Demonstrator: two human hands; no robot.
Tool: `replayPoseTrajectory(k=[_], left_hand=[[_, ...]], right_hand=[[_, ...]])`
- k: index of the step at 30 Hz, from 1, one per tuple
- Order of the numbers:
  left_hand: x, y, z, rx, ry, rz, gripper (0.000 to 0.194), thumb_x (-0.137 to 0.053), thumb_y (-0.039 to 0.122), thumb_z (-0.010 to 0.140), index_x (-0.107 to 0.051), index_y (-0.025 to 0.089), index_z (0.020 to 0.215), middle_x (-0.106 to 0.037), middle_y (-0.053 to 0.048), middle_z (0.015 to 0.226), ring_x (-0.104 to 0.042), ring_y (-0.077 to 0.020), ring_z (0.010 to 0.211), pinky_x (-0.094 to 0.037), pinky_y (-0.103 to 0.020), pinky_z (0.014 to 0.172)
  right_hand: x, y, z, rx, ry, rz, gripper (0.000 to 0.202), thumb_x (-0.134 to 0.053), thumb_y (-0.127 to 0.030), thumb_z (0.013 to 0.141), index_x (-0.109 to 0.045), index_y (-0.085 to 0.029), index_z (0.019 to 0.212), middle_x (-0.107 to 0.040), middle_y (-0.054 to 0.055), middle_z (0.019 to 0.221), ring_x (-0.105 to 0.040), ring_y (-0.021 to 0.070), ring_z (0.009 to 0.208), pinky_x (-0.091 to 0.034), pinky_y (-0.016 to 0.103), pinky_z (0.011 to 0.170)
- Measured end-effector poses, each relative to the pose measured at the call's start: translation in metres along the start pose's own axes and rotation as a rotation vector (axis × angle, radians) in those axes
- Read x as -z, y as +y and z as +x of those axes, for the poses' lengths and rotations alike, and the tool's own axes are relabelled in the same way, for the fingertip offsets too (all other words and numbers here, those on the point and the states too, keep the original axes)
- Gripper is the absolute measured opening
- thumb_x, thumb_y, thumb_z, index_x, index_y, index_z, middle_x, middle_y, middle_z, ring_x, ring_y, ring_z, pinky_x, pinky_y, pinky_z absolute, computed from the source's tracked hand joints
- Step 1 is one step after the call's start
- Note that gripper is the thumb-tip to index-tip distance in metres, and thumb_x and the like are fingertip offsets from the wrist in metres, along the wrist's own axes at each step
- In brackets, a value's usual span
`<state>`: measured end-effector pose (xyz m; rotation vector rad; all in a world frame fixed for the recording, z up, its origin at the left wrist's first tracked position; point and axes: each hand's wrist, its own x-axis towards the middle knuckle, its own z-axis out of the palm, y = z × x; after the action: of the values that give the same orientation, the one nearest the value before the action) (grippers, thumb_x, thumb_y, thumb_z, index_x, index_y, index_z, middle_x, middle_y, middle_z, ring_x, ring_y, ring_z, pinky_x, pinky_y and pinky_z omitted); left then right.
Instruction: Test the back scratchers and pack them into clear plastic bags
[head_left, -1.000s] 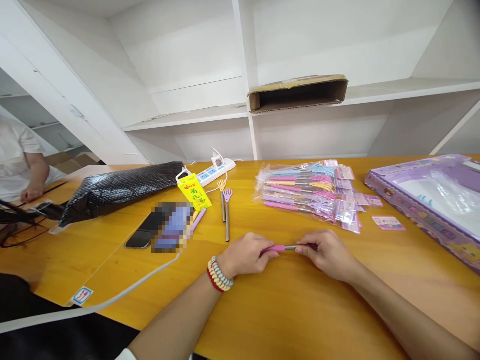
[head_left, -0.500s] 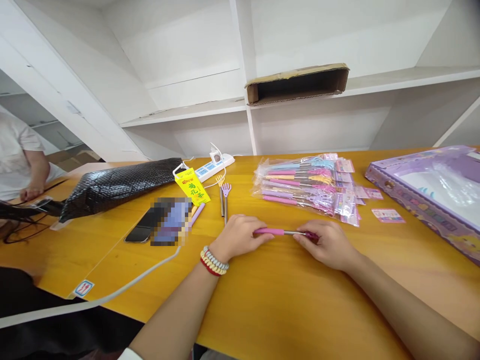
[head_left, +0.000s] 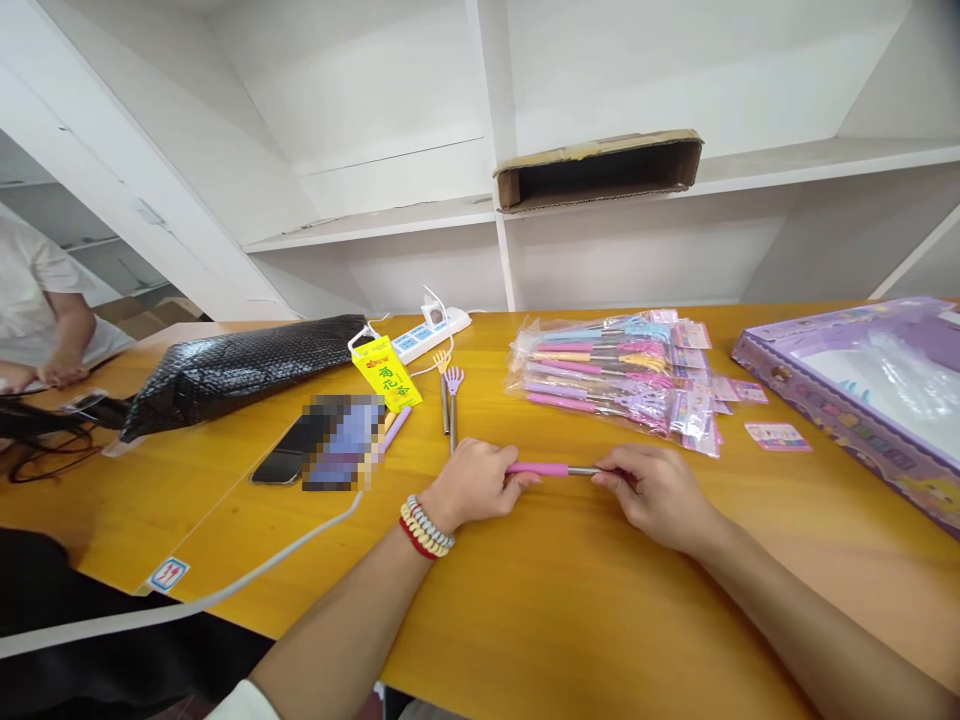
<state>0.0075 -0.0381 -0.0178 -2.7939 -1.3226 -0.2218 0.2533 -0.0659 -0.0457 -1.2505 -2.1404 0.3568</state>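
A back scratcher point(head_left: 544, 469) with a pink handle and a metal shaft lies level between my hands, just over the table. My left hand point(head_left: 474, 484) is closed round the end of the pink handle. The fingers of my right hand point(head_left: 660, 492) pinch the metal shaft at the other end and hide its head. Beyond my left hand lie a purple scratcher head point(head_left: 454, 382) and a yellow scratcher head point(head_left: 441, 364), each on a metal shaft. Several bagged back scratchers point(head_left: 600, 370) with cards are piled behind my right hand.
Left of my hands are a phone point(head_left: 277, 465), a yellow drink carton point(head_left: 385, 372) and a power strip point(head_left: 431, 335). A black bubble-wrap parcel point(head_left: 240, 368) lies farther left, near another person's hands point(head_left: 56, 375). At right are a small card point(head_left: 778, 437) and a purple display box point(head_left: 825, 415).
My right hand has shifted its grip, and its fingers now cover the dark pink head that showed before. The other person's hands have come together at far left.
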Motion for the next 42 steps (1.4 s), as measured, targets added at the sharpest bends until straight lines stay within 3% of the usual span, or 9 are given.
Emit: replayPoseTrajectory(k=[10,15,35,42], left_hand=[[0.002,0.009,0.005,0.005,-0.084,0.121,0.039,-0.032,0.044,0.087,-0.055,0.015,0.073,-0.062,-0.009,0.065,-0.058,-0.0221,0.056,-0.035,-0.031,0.054],[0.004,0.017,0.009,-0.03,-0.123,0.146,0.027,-0.036,0.033,0.085,-0.054,0.016,0.075,-0.063,-0.007,0.066,-0.058,-0.024,0.057,-0.036,-0.034,0.053],[0.001,0.032,0.011,-0.069,-0.113,0.097,0.021,-0.034,0.026,0.087,-0.051,0.015,0.081,-0.064,-0.007,0.074,-0.06,-0.0228,0.061,-0.039,-0.034,0.055],[-0.002,0.034,0.015,-0.095,-0.047,0.09,0.018,-0.035,0.023,0.086,-0.051,0.016,0.081,-0.063,-0.005,0.077,-0.057,-0.0208,0.065,-0.04,-0.034,0.061]], right_hand=[[-0.003,0.001,-0.001,-0.04,-0.048,-0.004,0.019,-0.045,-0.027,0.086,-0.059,-0.018,0.077,-0.058,0.002,0.068,-0.048,0.0133,0.061,-0.031,0.025,0.057],[-0.007,0.004,-0.002,-0.046,-0.037,-0.031,0.019,-0.046,-0.028,0.086,-0.06,-0.019,0.078,-0.059,0.002,0.069,-0.05,0.0136,0.063,-0.031,0.025,0.059],[-0.01,-0.006,-0.001,0.024,-0.02,-0.126,0.018,-0.045,-0.025,0.087,-0.057,-0.019,0.075,-0.057,-0.001,0.065,-0.047,0.0122,0.06,-0.025,0.026,0.055],[-0.011,-0.007,0.001,-0.016,-0.009,-0.16,0.018,-0.046,-0.029,0.086,-0.058,-0.021,0.076,-0.059,0.0,0.067,-0.049,0.0127,0.06,-0.026,0.025,0.055]])
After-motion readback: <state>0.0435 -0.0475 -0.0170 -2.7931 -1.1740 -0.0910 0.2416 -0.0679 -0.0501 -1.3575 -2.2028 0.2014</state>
